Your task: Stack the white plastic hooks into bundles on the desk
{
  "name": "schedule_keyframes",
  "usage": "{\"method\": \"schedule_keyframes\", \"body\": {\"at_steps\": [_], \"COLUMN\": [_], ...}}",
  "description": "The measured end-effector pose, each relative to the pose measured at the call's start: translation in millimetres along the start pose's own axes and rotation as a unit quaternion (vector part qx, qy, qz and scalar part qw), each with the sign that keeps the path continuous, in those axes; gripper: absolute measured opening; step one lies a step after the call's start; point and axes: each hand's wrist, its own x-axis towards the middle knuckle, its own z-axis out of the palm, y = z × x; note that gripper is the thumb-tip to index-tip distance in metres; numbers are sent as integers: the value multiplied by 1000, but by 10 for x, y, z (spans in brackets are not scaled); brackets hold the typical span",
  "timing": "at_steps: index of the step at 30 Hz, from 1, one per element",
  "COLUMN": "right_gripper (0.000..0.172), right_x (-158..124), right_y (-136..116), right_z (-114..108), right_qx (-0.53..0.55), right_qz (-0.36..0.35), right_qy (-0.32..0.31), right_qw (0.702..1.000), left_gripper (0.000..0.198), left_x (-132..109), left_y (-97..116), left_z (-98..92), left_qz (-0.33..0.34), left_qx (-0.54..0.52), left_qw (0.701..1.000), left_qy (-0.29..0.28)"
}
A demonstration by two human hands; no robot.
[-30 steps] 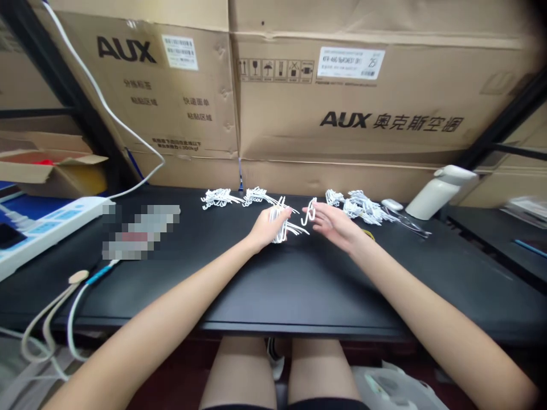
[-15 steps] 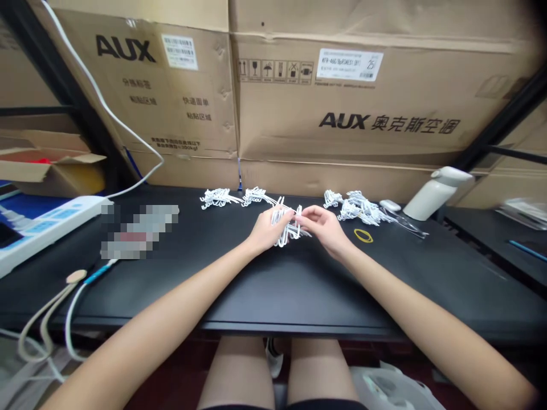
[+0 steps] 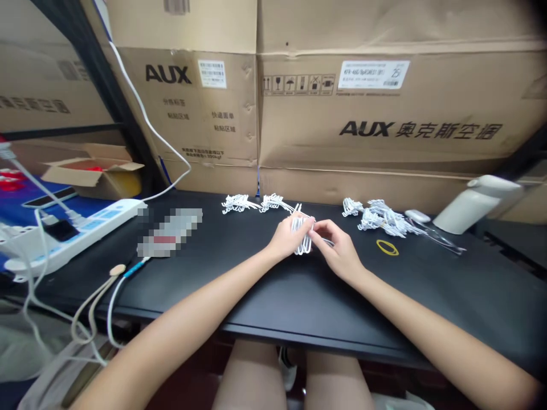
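Over the middle of the black table, my left hand is closed around a bundle of white wire hooks, its thumb lying across them. Against the right side of that bundle, my right hand has its thumb and fingertips pinched at the hooks. Thin wire ends stick out beneath its fingers. Behind my hands lie more white hooks in a heap, with a second heap beside it. To the right is a larger pile of white hooks. A yellow rubber band lies in front of that pile.
Tall cardboard boxes stand along the back of the table. At right are a white bottle, a small white case and glasses. A power strip with cables and an open carton are at left.
My view has turned left, so the scene sits farther right. The hooks in my left hand look more closely lined up, and my right fingers still pinch at them.
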Motion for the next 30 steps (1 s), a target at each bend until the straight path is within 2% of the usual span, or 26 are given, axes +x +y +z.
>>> {"method": "schedule_keyframes", "body": {"at_steps": [5,8,10,15,18,21,24,28,30], "right_gripper": [19,24,31,38,37,36,33,28,25], "right_x": [-1,37,78,201,267,352,484,690,784], "right_y": [-37,-36,-13,169,357,572,759,885,908], "right_z": [-55,-97,-129,-219,-263,-288,-301,-288,-256], "right_qx": [-92,-54,-6,68,70,47,-28,-80,-103], "right_qz": [-33,-25,-7,55,95,127,128,117,111], "right_qy": [-14,-49,-47,108,137,131,102,75,53], "right_qw": [995,997,999,990,983,982,986,987,987], "left_gripper": [31,32,31,32,33,32,29,27,27], "left_x": [2,6,17,78,115,137,150,197,232], "left_y": [16,45,63,59,38,25,26,40,47], "left_z": [-10,-24,-34,-82,-119,-142,-155,-216,-267], "left_qz": [-23,-38,-48,-104,-119,-131,-142,-112,-95], "left_qx": [-75,-97,-90,-80,-96,-118,-143,-183,-194], "left_qw": [995,991,992,991,988,984,977,951,938], "left_qy": [-62,-78,-74,-32,-7,25,68,225,271]}}
